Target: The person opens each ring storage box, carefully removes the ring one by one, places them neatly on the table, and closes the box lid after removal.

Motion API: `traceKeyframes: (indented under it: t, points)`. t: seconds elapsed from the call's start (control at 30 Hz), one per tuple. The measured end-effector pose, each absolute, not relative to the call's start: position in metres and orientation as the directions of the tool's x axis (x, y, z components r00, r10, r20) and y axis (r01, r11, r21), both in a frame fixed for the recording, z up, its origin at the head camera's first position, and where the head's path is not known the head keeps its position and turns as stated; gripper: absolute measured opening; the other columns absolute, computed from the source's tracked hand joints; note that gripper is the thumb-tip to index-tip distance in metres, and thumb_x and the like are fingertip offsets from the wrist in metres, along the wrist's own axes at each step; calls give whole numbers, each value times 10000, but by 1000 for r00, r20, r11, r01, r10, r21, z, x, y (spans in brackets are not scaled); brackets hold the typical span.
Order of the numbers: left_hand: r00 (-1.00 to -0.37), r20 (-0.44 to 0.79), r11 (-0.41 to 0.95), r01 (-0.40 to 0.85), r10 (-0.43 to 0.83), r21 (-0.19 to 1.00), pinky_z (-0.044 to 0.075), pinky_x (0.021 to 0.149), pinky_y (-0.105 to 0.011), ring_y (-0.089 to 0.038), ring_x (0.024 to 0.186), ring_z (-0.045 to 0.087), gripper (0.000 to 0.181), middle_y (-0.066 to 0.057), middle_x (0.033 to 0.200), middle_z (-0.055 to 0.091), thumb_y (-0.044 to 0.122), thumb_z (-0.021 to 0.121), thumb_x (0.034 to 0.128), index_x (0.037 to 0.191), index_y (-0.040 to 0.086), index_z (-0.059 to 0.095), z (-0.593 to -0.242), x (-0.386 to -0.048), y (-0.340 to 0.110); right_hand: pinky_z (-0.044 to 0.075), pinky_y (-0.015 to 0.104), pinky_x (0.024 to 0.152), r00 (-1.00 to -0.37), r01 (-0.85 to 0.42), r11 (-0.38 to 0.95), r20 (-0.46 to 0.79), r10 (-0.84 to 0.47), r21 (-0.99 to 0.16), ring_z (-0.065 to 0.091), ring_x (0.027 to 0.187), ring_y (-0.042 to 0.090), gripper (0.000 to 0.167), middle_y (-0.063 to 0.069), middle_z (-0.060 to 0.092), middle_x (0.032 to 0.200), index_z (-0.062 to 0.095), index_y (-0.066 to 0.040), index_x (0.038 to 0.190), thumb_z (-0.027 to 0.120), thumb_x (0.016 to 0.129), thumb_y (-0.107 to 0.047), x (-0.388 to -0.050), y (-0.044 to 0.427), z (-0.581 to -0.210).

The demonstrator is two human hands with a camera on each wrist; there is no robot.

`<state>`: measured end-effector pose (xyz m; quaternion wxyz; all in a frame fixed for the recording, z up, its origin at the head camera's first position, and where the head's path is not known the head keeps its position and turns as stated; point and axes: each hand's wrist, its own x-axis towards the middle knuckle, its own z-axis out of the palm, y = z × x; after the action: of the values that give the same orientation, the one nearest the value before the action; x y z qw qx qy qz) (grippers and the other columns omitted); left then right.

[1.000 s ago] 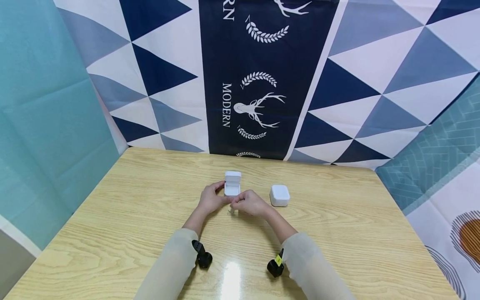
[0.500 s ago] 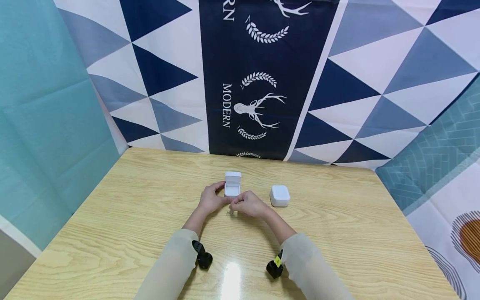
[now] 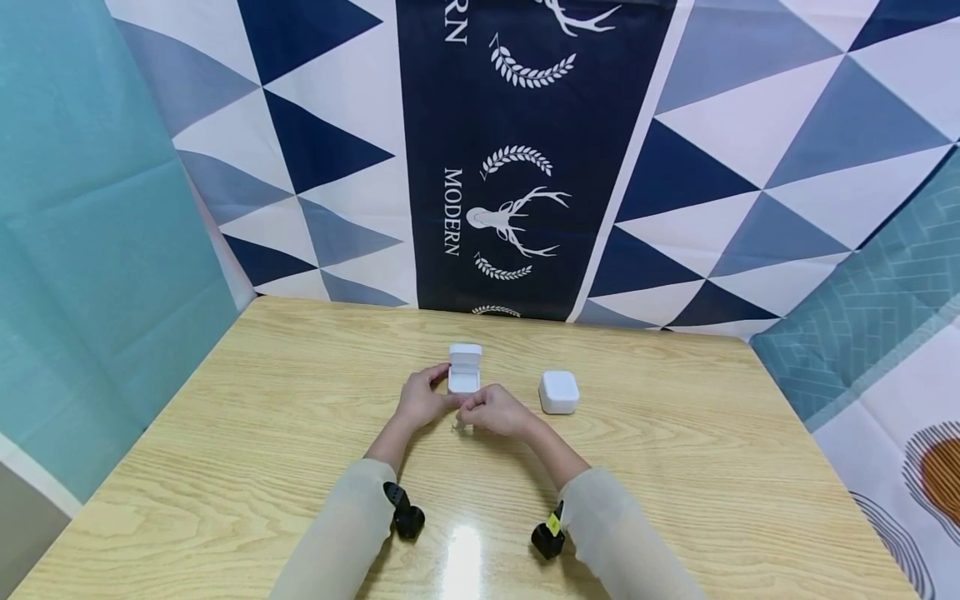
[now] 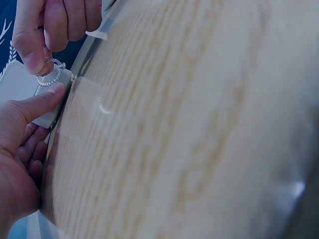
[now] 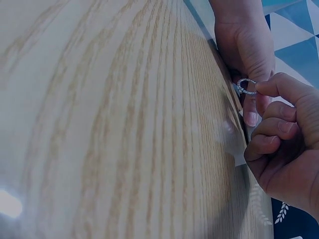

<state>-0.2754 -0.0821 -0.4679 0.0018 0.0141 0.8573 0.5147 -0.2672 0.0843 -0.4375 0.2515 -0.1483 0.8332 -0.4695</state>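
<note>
A small white ring box [image 3: 464, 381] stands on the table with its lid up, and no ring shows inside it in the head view. My left hand [image 3: 422, 400] grips this box from the left, thumb along its near side and fingers around the far side. Between thumb and forefinger my right hand [image 3: 497, 410] pinches a silvery beaded ring [image 4: 49, 84], just in front of the box. The right wrist view shows the ring [image 5: 240, 87] projecting from the fingertips, near my left thumb. The other right fingers are curled in.
A second white box [image 3: 559, 392], its lid down, sits to the right of my right hand. The wooden table [image 3: 225, 467] ends at the back against a patterned cloth [image 3: 495, 167]. A glare spot [image 3: 461, 558] lies near the front.
My right hand has shifted very slightly left and nearer to me with the ring, which is now more hidden in the head view. My left hand and the box stay in place.
</note>
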Motion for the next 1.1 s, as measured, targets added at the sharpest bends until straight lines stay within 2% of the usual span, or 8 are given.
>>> traceKeyframes:
  t: [0.53,1.1]
  points:
    - [-999,5,468,20,33,884,409,1056,-386,-280,1263,495,669,-113,1314,575,181,801,735,1330,60,521,-466,-274,-83,249,194,398,-833,-23,532,-278,-479,-847,301,404,51,157,-79,372,455,680,-15,823,638,856,-163,-266,84,-439]
    - [-1000,-2,474,13,31,881,401,1061,-396,-294,1265,489,660,-118,1322,566,175,799,737,1326,59,524,-465,-274,-82,256,185,394,-839,-30,540,-272,-471,-841,309,402,41,157,-81,428,481,707,-11,852,618,861,-139,-267,82,-439]
